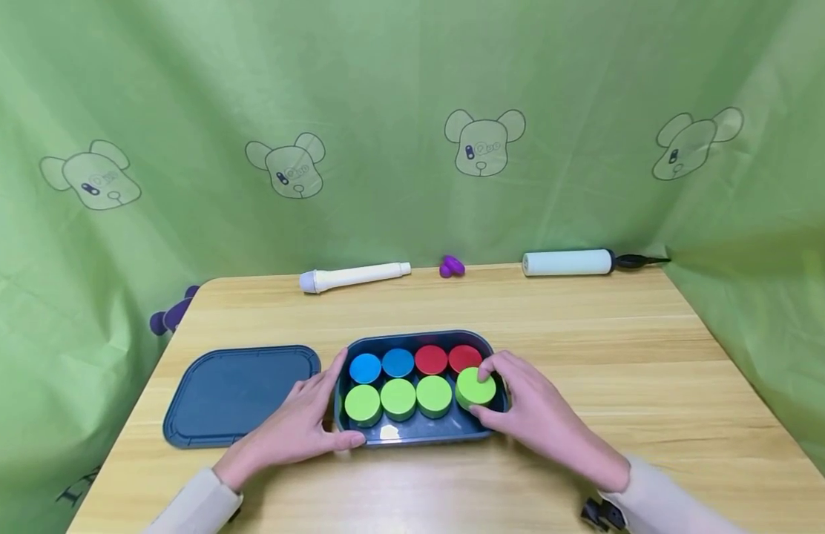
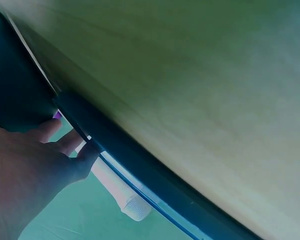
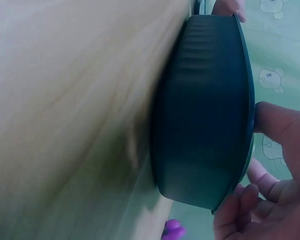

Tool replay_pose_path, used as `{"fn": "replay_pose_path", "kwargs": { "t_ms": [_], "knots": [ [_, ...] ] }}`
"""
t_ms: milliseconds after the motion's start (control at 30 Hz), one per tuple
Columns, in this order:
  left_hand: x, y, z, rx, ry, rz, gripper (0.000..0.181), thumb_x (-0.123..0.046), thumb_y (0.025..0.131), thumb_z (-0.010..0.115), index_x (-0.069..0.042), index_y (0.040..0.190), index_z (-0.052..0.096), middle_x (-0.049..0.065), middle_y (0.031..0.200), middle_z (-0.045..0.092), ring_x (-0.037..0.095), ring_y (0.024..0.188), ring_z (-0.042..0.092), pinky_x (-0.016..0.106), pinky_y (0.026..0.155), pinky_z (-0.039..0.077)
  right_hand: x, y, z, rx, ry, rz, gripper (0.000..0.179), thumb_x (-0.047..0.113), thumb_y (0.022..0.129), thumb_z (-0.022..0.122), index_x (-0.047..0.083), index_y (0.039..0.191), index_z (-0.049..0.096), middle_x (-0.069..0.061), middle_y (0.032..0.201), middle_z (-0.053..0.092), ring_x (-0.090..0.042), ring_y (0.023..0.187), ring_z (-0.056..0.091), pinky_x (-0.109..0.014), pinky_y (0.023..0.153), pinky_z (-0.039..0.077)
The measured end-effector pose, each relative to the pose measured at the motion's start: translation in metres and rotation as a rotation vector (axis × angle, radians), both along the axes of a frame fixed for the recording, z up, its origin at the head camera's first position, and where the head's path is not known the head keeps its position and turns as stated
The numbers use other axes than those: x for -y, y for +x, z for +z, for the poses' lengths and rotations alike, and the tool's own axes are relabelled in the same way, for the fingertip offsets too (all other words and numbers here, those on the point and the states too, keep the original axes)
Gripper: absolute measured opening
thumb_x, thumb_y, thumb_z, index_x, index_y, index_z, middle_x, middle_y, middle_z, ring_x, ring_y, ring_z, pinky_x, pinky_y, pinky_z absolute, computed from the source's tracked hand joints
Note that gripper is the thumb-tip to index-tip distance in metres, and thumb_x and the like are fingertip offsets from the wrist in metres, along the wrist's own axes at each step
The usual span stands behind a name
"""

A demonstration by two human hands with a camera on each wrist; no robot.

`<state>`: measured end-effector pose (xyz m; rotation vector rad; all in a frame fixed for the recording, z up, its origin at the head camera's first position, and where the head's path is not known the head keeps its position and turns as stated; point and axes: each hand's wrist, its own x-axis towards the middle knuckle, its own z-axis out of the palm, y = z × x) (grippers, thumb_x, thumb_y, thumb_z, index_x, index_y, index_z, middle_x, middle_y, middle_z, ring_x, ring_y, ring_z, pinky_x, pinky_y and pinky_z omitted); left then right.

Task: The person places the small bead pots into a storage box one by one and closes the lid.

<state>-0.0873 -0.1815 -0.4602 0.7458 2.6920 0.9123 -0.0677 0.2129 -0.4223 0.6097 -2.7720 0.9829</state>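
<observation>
A dark blue rectangular box (image 1: 419,435) sits on the table, holding two rows of short round cylinders. At the back are blue cylinders (image 1: 398,363) and red cylinders (image 1: 431,360); in front, several light green ones. My right hand (image 1: 522,400) pinches the rightmost green cylinder (image 1: 475,386) between thumb and fingers, at the box's right end. It looks slightly higher than its neighbours. My left hand (image 1: 302,423) spans the box's left end, its straight fingers along the rim and thumb at the front corner. The right wrist view shows the box's outer wall (image 3: 205,110).
Left of the box lies a flat dark blue lid (image 1: 242,393), partly behind the left hand. Along the table's back edge lie a white toy microphone (image 1: 355,277), a small purple object (image 1: 452,266) and a pale blue hand pump (image 1: 567,262). A green curtain (image 1: 399,200) hangs behind.
</observation>
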Motion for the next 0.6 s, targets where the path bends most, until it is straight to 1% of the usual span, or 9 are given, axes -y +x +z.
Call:
{"fn": "replay_pose_path", "kwargs": {
  "t_ms": [67,167,367,500,600],
  "knots": [
    [0.0,-0.001,0.001,-0.001,-0.003,-0.002,0.124,-0.068,0.091,0.079,-0.029,0.178,0.0,0.009,0.176,0.03,0.037,0.159,0.032,0.07,0.122,0.023,0.001,0.001,0.0,-0.002,0.022,-0.008,0.044,0.02,0.082,0.099,0.023,0.105,0.062,0.012,0.102,0.061,-0.012,0.091,0.057,-0.037,0.081,0.052],
    [0.0,-0.001,0.002,-0.001,-0.007,-0.006,0.124,-0.069,0.091,0.079,-0.029,0.178,-0.001,0.009,0.177,0.03,0.036,0.16,0.032,0.07,0.122,0.023,0.003,0.001,0.002,0.017,0.055,-0.024,0.043,0.021,0.081,0.1,0.023,0.1,0.061,0.01,0.1,0.061,-0.013,0.091,0.059,-0.038,0.081,0.054],
    [-0.001,-0.001,0.001,0.007,-0.006,-0.001,0.124,-0.069,0.091,0.079,-0.029,0.178,-0.001,0.01,0.177,0.03,0.037,0.16,0.031,0.07,0.123,0.021,0.007,-0.003,0.007,0.081,0.15,-0.042,0.042,0.026,0.081,0.1,0.022,0.093,0.059,0.008,0.094,0.06,-0.013,0.082,0.057,-0.035,0.073,0.05],
    [-0.001,0.0,0.0,0.014,-0.013,-0.001,0.124,-0.068,0.092,0.079,-0.028,0.178,-0.002,0.012,0.176,0.03,0.04,0.159,0.032,0.07,0.123,0.021,0.01,-0.006,0.011,0.122,0.211,-0.044,0.042,0.028,0.08,0.1,0.021,0.087,0.059,0.007,0.088,0.056,-0.013,0.075,0.053,-0.033,0.066,0.046],
    [0.0,0.0,0.0,0.013,-0.014,0.001,0.124,-0.068,0.092,0.079,-0.028,0.178,-0.002,0.013,0.176,0.031,0.041,0.159,0.032,0.07,0.123,0.022,0.013,-0.008,0.011,0.133,0.242,-0.04,0.043,0.029,0.079,0.1,0.021,0.083,0.058,0.007,0.084,0.053,-0.013,0.071,0.051,-0.033,0.062,0.043]
  ]
}}
